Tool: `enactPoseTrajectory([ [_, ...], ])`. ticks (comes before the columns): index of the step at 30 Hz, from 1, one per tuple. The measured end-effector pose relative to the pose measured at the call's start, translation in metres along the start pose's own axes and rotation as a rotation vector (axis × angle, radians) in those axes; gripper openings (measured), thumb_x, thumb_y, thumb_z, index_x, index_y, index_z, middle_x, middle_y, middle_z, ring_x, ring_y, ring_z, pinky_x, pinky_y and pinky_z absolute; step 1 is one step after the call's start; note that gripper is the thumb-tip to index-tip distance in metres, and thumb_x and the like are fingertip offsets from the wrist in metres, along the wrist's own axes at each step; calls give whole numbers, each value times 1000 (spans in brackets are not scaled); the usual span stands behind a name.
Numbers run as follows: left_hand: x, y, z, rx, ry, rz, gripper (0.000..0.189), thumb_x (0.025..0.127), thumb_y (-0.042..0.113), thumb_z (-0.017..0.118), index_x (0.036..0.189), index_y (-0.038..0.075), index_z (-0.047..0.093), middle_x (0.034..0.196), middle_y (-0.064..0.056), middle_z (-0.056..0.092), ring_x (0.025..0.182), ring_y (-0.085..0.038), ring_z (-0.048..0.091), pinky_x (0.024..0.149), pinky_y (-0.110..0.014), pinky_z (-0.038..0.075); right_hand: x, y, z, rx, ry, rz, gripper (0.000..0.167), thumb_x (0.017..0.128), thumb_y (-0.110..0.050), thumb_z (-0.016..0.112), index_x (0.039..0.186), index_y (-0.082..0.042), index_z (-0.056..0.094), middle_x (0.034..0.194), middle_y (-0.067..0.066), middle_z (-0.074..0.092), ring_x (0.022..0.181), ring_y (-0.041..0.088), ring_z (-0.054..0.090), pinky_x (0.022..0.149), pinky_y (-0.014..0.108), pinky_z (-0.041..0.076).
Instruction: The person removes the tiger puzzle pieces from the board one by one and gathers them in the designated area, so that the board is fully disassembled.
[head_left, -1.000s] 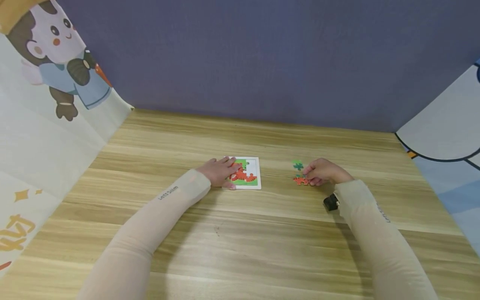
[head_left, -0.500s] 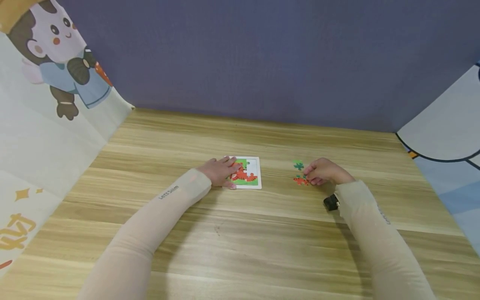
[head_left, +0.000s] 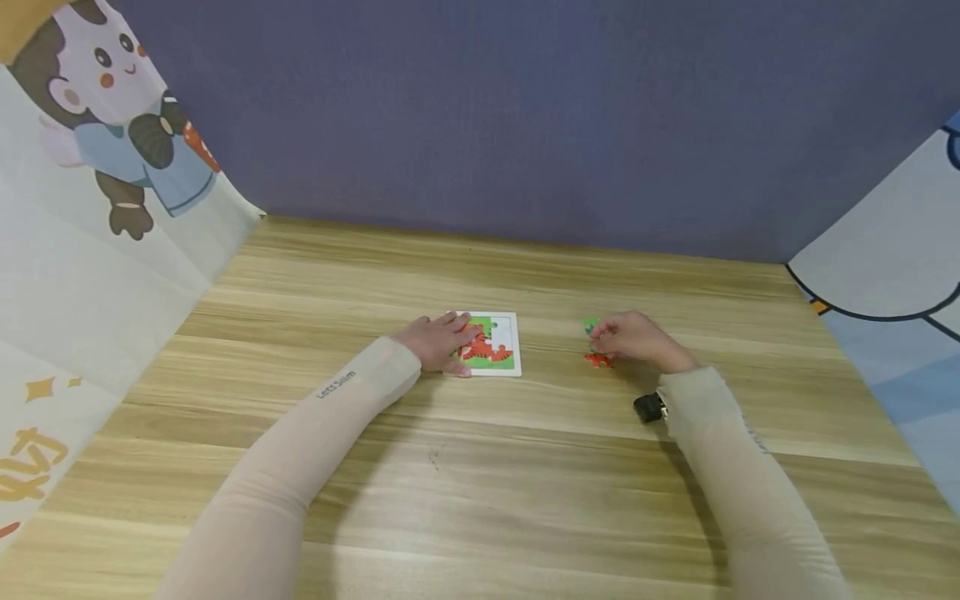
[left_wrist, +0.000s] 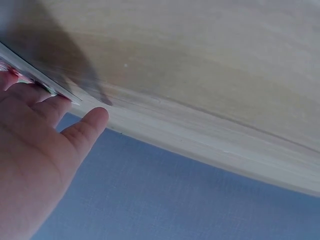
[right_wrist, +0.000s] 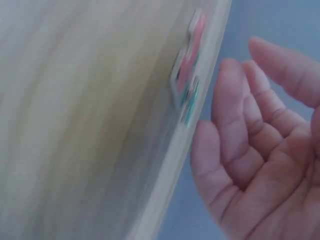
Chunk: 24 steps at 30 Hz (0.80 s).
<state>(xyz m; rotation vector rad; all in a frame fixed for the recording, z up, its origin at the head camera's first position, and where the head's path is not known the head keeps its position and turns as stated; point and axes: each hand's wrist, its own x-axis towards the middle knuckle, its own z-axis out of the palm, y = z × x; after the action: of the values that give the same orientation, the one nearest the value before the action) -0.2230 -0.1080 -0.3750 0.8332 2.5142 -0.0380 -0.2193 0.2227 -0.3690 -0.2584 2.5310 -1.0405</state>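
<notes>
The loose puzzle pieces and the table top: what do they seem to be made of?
Loose puzzle pieces: probably printed card or thin wood, finish too blurred to tell; pale edges show. Table top: wood or wood-look laminate, with streaky grain and a soft sheen.

"what's the tabletop (head_left: pixel 525 508)?"
"wood-grained, smooth, faintly glossy."
"and the back panel (head_left: pixel 480 117)?"
"matt cloth, finely woven."
"the sleeves (head_left: pixel 277 458)?"
"thin matt fabric, softly creased."
"and the puzzle board (head_left: pixel 507 333)?"
"smooth, card-like."
</notes>
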Motion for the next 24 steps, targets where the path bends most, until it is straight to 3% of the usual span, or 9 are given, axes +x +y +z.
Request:
enactPoseTrajectory([
  [6, -4, 2, 1, 32, -7, 6, 81, 93, 54, 51, 156, 21, 11, 160, -6, 2, 146, -25, 3, 113, -54, 18, -4, -16, 14, -191, 21, -107, 24, 88, -13, 64, 104, 5, 67, 87, 7, 68, 76, 16, 59, 73, 35, 49],
  [15, -1, 3, 0, 49, -42, -14, 83, 91, 56, 52, 155, 28, 8, 160, 1, -3, 146, -19, 0, 114, -52, 15, 0, -47, 37, -382, -1, -211, 22, 88, -13, 68, 107, -1, 69, 94, 9, 68, 61, 11, 55, 73, 38, 51],
  [21, 1, 5, -3, 34, -42, -15, 84, 90, 56, 53, 155, 27, 9, 160, 2, -3, 146, -19, -1, 115, -53, 12, 15, -60, 53, -525, -37, -300, 22, 84, -16, 73, 103, -4, 71, 74, -3, 57, 65, 10, 45, 69, 31, 46],
  [24, 3, 5, -3, 35, -41, -17, 84, 90, 56, 53, 155, 27, 10, 160, 2, -3, 146, -19, 0, 115, -53, 13, 21, -67, 59, -569, -63, -301, 23, 84, -15, 72, 105, -6, 71, 71, -3, 52, 65, 11, 43, 66, 28, 43],
])
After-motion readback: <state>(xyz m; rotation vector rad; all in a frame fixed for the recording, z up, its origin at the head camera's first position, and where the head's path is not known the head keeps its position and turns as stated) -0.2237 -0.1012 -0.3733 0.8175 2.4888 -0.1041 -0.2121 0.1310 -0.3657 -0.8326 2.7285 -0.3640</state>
